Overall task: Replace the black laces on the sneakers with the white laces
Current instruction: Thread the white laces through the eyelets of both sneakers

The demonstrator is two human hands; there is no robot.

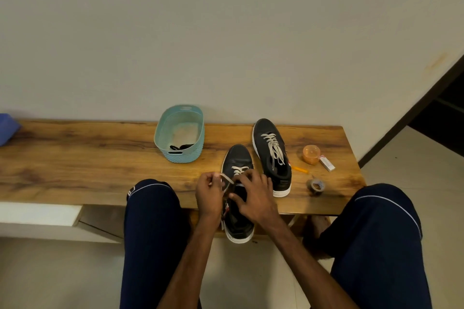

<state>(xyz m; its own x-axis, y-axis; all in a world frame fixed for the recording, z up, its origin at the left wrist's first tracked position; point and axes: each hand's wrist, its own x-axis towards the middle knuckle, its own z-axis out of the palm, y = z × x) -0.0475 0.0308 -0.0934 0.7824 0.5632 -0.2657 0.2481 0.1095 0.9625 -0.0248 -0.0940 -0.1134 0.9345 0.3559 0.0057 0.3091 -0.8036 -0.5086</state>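
Head view: left hand [209, 189] apparently pinches white lace [227, 179] above sneaker [237, 158].

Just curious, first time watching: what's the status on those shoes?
Left hand pinches white lace; right hand grips near sneaker. Near sneaker partly laced, far sneaker laced white. Nothing blocking.

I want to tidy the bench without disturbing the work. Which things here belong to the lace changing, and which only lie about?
Belong to the job: near sneaker, held by the right hand; white lace, pinched by the left hand; far sneaker, already white-laced; black laces in the blue basket.

Just lying about: orange tub, small white box, tape roll, orange pen, blue cloth.
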